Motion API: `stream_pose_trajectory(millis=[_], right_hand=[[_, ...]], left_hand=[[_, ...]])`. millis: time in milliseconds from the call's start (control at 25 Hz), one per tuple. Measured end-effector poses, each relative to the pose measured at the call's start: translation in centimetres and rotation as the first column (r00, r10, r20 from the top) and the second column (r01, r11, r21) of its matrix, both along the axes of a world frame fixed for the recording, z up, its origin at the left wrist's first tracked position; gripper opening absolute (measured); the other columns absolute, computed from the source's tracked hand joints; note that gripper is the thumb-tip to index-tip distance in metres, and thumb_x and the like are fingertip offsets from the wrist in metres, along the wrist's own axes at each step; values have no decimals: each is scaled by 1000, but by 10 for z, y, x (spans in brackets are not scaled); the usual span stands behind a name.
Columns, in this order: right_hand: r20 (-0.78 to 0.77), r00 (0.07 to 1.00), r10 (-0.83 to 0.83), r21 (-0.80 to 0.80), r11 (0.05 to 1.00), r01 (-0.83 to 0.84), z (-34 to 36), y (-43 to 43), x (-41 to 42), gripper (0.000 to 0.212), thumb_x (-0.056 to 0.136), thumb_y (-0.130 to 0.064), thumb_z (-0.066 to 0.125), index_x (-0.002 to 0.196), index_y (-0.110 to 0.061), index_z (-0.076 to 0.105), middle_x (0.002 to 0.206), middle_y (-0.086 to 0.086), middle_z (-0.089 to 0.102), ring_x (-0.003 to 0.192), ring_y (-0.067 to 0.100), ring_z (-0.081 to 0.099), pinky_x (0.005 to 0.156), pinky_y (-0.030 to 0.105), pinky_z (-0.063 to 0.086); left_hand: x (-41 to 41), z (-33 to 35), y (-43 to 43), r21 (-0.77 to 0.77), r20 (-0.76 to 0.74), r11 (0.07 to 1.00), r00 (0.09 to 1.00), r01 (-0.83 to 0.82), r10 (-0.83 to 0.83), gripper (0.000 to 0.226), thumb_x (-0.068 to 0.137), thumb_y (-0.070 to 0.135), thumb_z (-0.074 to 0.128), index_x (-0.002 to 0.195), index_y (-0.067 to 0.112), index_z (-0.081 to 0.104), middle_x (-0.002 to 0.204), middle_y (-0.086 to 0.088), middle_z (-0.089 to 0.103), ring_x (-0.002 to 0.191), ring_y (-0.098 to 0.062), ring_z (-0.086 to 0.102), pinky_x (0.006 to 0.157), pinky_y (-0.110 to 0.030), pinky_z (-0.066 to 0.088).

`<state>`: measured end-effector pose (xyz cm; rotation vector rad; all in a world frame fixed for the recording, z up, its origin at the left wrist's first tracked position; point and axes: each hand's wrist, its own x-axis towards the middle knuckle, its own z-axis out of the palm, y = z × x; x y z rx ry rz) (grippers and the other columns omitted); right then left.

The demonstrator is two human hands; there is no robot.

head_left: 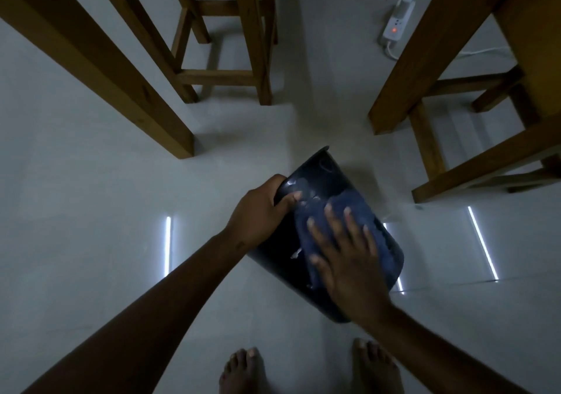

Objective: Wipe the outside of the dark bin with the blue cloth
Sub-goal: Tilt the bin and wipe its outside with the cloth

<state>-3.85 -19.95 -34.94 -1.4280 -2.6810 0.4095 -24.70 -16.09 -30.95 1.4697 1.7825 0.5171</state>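
Two hands were on one item. Left hand (258, 214): I had it curled round the rim end of the dark bin (328, 181), thumb on the outer wall and fingers hidden; the bin was tipped over above the pale floor (91, 181), between the wooden furniture legs (100, 68). Blue cloth (315, 220): soft, spread on the bin's upper side. Right hand (349, 260): flat, fingers splayed, pressing the cloth. I judged the bin light, stiff, smooth-walled, likely slippery; best held at the rim.
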Motion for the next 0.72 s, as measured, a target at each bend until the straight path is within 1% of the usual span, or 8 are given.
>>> stream_pose_trajectory(millis=[80,160,200,280,400,440,600,720], right_hand=[[-78,961,-266,-185,951,248,4,52,3,57,100,-49,17,153,-29,8,162,5,15,147,29,16,113,50,21],[-80,913,-399,-302,883,360,8,67,10,58,99,-51,13,153,-28,8,161,7,19,145,31,23,111,51,25],[-50,926,-374,-222,908,355,6,53,9,59,99,-49,13,153,-27,8,161,9,19,145,33,22,112,53,26],[39,991,-128,-93,987,131,6,-5,0,60,97,-46,22,153,-29,8,162,10,13,147,36,13,112,57,23],[32,994,101,0,995,-101,1,-17,-2,59,96,-48,28,152,-36,13,162,3,11,148,33,8,113,58,21],[13,999,45,35,998,-46,0,6,-5,57,98,-48,25,151,-35,13,162,3,11,148,31,9,114,56,19],[-69,937,-342,-240,918,317,3,61,7,56,101,-48,13,153,-30,7,163,4,11,147,27,17,115,53,22],[43,990,-134,-51,989,136,1,-7,6,58,98,-44,22,153,-29,10,162,7,11,148,34,11,113,56,20]], left_hand=[[-4,1,-10,-37,42,999,999,-15,16,32,96,48,48,119,26,50,104,7,67,89,-11,65,72,-20,52],[-1,3,-16,-33,-12,999,999,-40,39,30,96,47,47,120,29,50,97,10,66,86,-12,65,66,-15,48],[2,4,-15,-7,-51,999,998,-44,44,28,97,46,47,119,30,50,95,9,68,85,-14,66,66,-18,49],[5,4,-5,52,-81,998,996,-43,47,26,97,44,47,119,30,50,100,3,72,88,-19,68,74,-29,54],[7,3,7,74,-30,997,1000,-3,6,29,98,42,47,124,28,48,108,-2,72,93,-22,69,82,-38,57],[7,2,8,68,-28,998,1000,1,1,32,98,42,47,127,28,46,110,-4,71,94,-23,69,83,-39,57],[10,4,5,28,-46,999,998,-37,38,32,98,43,45,125,26,48,110,-2,70,97,-22,67,86,-33,54],[10,1,5,19,-46,999,998,-50,51,29,98,44,46,120,27,50,110,-3,71,97,-24,68,87,-38,55]])
